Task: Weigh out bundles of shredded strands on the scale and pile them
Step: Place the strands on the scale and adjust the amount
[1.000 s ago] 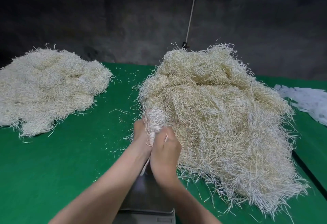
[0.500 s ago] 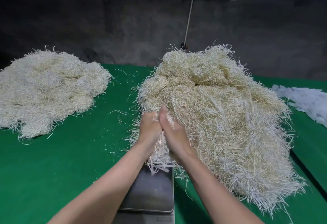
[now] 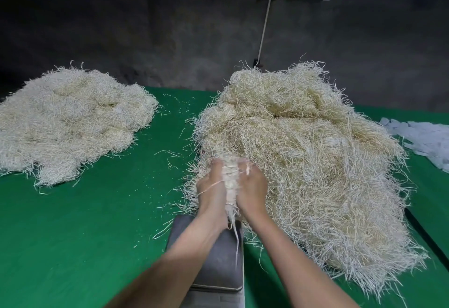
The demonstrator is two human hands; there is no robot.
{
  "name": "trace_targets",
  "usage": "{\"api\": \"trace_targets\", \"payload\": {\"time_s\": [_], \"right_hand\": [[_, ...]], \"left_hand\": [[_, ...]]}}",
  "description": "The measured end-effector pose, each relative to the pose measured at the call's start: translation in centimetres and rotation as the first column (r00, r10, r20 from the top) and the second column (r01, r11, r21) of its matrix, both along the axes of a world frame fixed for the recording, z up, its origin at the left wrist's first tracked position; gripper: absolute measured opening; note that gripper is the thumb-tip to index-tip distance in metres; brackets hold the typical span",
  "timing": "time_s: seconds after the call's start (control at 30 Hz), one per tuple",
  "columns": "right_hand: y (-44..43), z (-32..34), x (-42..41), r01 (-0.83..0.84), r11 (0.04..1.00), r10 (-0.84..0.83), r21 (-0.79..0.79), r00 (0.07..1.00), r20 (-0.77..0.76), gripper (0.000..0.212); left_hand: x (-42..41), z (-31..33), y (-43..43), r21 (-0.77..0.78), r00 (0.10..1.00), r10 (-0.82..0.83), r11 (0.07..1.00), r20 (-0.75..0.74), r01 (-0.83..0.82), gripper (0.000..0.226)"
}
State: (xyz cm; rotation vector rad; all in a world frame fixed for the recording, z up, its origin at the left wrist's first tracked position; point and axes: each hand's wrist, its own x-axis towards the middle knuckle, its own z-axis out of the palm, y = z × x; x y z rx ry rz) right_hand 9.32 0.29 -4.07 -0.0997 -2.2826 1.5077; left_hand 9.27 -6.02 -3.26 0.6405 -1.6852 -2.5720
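Note:
A big heap of pale shredded strands [image 3: 311, 152] covers the right half of the green table. At its near left edge my left hand [image 3: 211, 186] and my right hand [image 3: 252, 188] squeeze a bundle of strands [image 3: 230, 176] between them, fingers curled into it. Loose ends hang from the bundle down toward the grey scale [image 3: 218, 264], which stands just in front of me under my forearms. Its platform holds nothing but a dangling strand. A second, flatter pile of strands [image 3: 65, 120] lies at the far left.
The green table [image 3: 85, 234] carries scattered loose strands between the two piles. White paper scraps [image 3: 425, 140] lie at the right edge. A dark wall rises behind the table, with a thin white cord [image 3: 266, 16] running down it.
Half a second ago my hands were pushed flat into the heap's edge. Now both have closed around a bundle and pulled it slightly up and toward me.

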Motion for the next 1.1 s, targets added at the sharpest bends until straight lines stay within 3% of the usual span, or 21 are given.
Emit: {"api": "trace_targets", "payload": {"time_s": [0.07, 0.2, 0.3, 0.4, 0.47, 0.53, 0.6, 0.67, 0.77, 0.83, 0.87, 0.93, 0.97, 1.03, 1.1], "right_hand": [[-0.2, -0.2, 0.6, 0.021, 0.997, -0.026, -0.070, 0.997, -0.073, 0.041], [-2.3, -1.3, 2.1, -0.028, 0.998, 0.032, 0.053, 0.996, -0.085, 0.041], [0.4, -0.1, 0.8, -0.104, 0.991, 0.114, -0.089, 0.988, 0.108, 0.034], [2.5, 0.1, 1.1, -0.177, 0.934, 0.213, -0.309, 0.973, 0.085, 0.018], [2.6, 0.4, 1.3, -0.252, 0.835, 0.289, -0.489, 0.957, 0.000, 0.037], [1.2, 0.6, 1.4, -0.335, 0.834, 0.386, -0.439, 0.922, 0.031, 0.054], [-0.9, -0.2, 2.0, -0.259, 0.923, 0.302, -0.284, 0.946, 0.121, 0.065], [-1.6, -0.7, 1.7, -0.033, 0.962, 0.068, -0.272, 0.990, 0.122, 0.067], [-0.3, -1.5, 0.4, 0.118, 0.909, -0.053, -0.400, 0.984, 0.170, 0.061], [-0.7, -2.2, 0.5, 0.106, 0.913, -0.036, -0.395, 0.983, 0.180, 0.056], [-1.4, -2.7, 0.9, 0.089, 0.928, -0.033, -0.361, 0.987, 0.158, 0.055], [-2.6, -4.0, 1.9, 0.079, 0.961, -0.037, -0.263, 0.987, 0.159, 0.060], [-3.1, -4.3, 2.2, 0.076, 0.970, -0.036, -0.231, 0.984, 0.175, 0.060], [-3.7, -4.2, 2.1, 0.007, 0.984, 0.030, -0.177, 0.978, 0.206, 0.060], [-4.2, -3.6, 1.3, -0.181, 0.961, 0.230, -0.211, 0.943, 0.242, 0.040]], "left_hand": [[-0.3, 1.2, -0.2, 0.002, 0.999, -0.030, 1.000, -0.014, 0.030, 0.040], [-1.4, 1.8, -1.8, -0.069, 0.998, 0.059, 0.996, -0.027, -0.060, 0.046], [-0.3, 1.0, -1.1, -0.119, 0.994, -0.087, 0.988, 0.073, 0.095, 0.046], [-1.1, 0.9, -2.6, -0.320, 0.989, -0.058, 0.947, -0.135, 0.011, 0.039], [-1.5, 0.7, -3.3, -0.489, 0.970, -0.114, 0.872, -0.215, -0.005, 0.047], [-1.5, 0.4, -2.6, -0.614, 0.958, -0.176, 0.790, -0.228, -0.001, 0.052], [-1.2, 0.9, -1.4, -0.587, 0.937, -0.123, 0.803, -0.327, -0.100, 0.038], [-0.5, 1.0, -1.0, -0.475, 0.935, -0.045, 0.869, -0.351, -0.136, 0.039], [2.0, -1.5, -1.0, -0.570, 0.948, -0.254, 0.815, -0.193, 0.103, 0.087], [4.4, -2.7, -0.5, -0.490, 0.938, -0.338, 0.833, -0.078, 0.259, 0.105], [4.8, -3.1, -0.3, -0.400, 0.958, -0.283, 0.883, -0.036, 0.246, 0.106], [3.9, -3.7, -0.9, -0.233, 0.991, -0.123, 0.963, 0.054, 0.132, 0.082], [3.3, -3.8, -1.6, -0.243, 0.996, -0.076, 0.966, 0.052, 0.087, 0.066], [2.1, -3.8, -3.7, -0.415, 0.998, -0.015, 0.910, -0.065, -0.013, 0.040], [0.8, -3.9, -6.0, -0.543, 0.981, -0.013, 0.834, -0.193, -0.096, 0.035]]}}
